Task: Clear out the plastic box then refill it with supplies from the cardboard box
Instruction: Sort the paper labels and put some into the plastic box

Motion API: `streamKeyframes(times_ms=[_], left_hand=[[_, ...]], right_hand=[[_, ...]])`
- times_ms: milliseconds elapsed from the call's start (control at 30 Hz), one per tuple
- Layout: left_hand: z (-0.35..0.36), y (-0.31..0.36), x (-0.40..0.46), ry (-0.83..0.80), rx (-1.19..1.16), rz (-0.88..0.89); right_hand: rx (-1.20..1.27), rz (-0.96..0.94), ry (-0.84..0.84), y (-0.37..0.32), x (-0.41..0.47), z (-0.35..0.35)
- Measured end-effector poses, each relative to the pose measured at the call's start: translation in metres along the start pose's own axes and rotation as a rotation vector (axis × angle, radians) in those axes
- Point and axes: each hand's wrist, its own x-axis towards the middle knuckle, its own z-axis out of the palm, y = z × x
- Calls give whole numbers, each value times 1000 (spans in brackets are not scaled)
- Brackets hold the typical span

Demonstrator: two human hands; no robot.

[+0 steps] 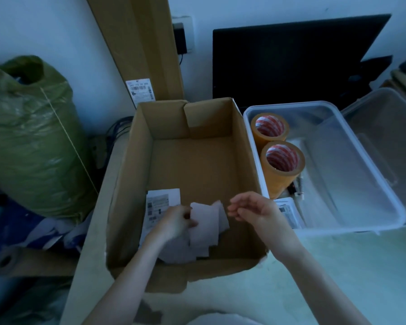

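Left hand [177, 220] pinches papers [205, 225]; right hand [256, 213] hovers relaxed.

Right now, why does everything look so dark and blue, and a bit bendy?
Head view: dim, bluish light with soft shadows; the wide lens curves the edges, so the green bag and plastic box bow outward; the left hand holding papers looks slightly blurred; no glare.

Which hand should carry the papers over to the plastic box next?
Probably the left hand: it already grips the papers in the cardboard box. The right hand hovers empty.
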Motion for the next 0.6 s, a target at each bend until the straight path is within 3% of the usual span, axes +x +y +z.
streamKeyframes(times_ms=[100,200,267,433,600], left_hand=[[-20,8,-21,357,8,169],[-34,6,-36,785,324,417],[-36,3,-45,936,526,596],[-38,-1,-58,1038,778,952],[-35,-5,-59,940,790,1042]], right_hand=[[-43,64,-15,-2,6,6],[19,203,-67,-8,12,15],[162,317,-133,-12,17,22],[639,546,-239,-20,23,29],[644,520,-215,-17,26,27]])
